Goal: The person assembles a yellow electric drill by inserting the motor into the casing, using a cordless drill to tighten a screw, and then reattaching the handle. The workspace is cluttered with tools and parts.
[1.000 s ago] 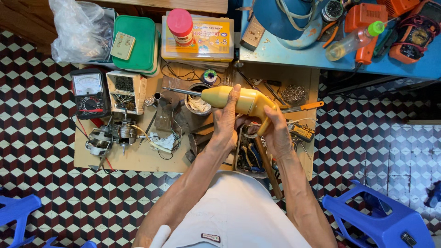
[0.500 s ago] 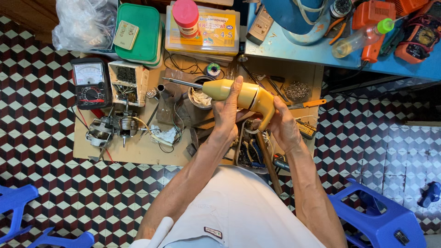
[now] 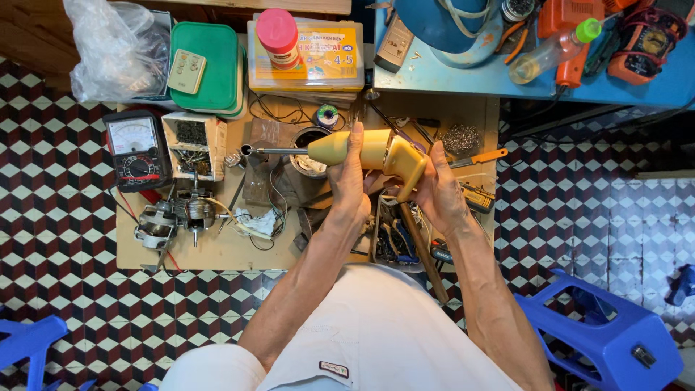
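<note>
While both hands grasp it, left hand (image 3: pixel 350 185) and right hand (image 3: pixel 439 190), the yellow tool (image 3: pixel 369 152) points toward nine o'clock.

Even, soft daylight fills the spot; nothing looks dim. Shadows are faint and short, the darkest patch sitting under the blue table (image 3: pixel 463 80) at the upper right. A mild sheen shows on the yellow tool housing (image 3: pixel 369 150) and on the clear plastic bag (image 3: pixel 108 43), without blown-out glare. The centre is sharp, fine wires readable. Toward the edges the checkered floor tiles (image 3: pixel 58 304) bend with wide-lens distortion, and the blue stool (image 3: pixel 608 340) looks slightly soft.
</note>
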